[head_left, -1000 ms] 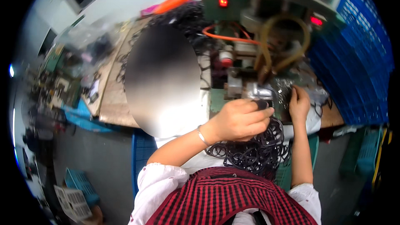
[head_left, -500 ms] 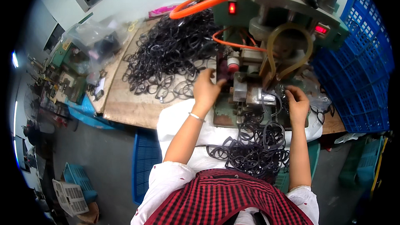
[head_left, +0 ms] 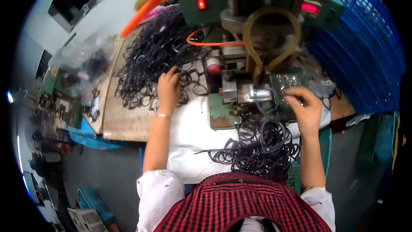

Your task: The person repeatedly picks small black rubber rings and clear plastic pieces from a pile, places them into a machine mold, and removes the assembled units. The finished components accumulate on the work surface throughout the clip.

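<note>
My left hand point(head_left: 169, 89) reaches to the near edge of a big heap of black plastic spectacle frames point(head_left: 148, 56). Its fingers stretch forward, a little apart, with no frame visibly gripped. Beside a green plate scattered with tiny shiny pieces point(head_left: 288, 83), my right hand point(head_left: 307, 109) has thumb and forefinger drawn together; whatever may be between them is too small to make out. A spectacle frame point(head_left: 269, 111) hangs at the metal block point(head_left: 246, 93) of a green bench press point(head_left: 186, 6). More dark frames point(head_left: 266, 157) lie piled just below, in front of my apron.
Orange and yellowish hoses point(head_left: 154, 4) loop over the press, which carries a lit red switch point(head_left: 201, 3) and a red display point(head_left: 310, 7). Stacked blue crates point(head_left: 360, 56) stand at the right. White sheeting point(head_left: 189, 133) covers the near table edge. Another machine point(head_left: 64, 107) sits far left.
My left hand has moved from beside the press leftward to the heap of frames. My right hand stays by the plate of tiny pieces, its thumb and forefinger now plainer. The view has shifted.
</note>
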Available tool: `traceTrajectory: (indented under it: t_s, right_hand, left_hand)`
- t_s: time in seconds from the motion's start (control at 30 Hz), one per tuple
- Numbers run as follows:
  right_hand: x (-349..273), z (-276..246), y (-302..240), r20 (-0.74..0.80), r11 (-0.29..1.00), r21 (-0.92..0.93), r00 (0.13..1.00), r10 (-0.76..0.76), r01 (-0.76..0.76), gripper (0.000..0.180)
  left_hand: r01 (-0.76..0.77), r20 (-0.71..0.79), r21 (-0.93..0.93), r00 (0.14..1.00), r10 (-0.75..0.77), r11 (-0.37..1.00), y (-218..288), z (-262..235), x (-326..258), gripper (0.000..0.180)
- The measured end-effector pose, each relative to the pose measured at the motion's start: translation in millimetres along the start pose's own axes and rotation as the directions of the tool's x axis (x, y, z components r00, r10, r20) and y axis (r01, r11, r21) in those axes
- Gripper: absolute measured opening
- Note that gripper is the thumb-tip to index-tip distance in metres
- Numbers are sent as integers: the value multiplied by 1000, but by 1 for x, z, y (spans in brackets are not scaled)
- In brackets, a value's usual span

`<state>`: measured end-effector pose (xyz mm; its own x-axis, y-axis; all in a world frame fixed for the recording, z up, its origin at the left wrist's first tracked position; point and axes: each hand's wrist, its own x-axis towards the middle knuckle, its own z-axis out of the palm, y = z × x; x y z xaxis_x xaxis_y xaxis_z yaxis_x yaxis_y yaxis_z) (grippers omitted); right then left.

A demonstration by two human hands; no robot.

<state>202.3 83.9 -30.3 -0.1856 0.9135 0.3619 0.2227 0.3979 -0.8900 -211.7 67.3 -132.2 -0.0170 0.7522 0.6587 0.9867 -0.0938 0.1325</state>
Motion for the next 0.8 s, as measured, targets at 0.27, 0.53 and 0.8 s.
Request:
traceTrajectory:
  t_s: [0.27,0.53,0.8]
  right_hand:
    - [36,49,-8,39,952,301,998,43,-53,29]
    - [24,59,-23,79,848,504,986,144,-164,51]
    - [-3,44,-44,152,833,527,983,105,-170,62]
  left_hand:
    - [248,-211,-362,917,-338,899,66,-31,-32,17]
    - [-201,-262,-925,952,-156,323,173,-121,79,14]
    - [-173,-264,-916,939,-220,362,188,-120,78,7]
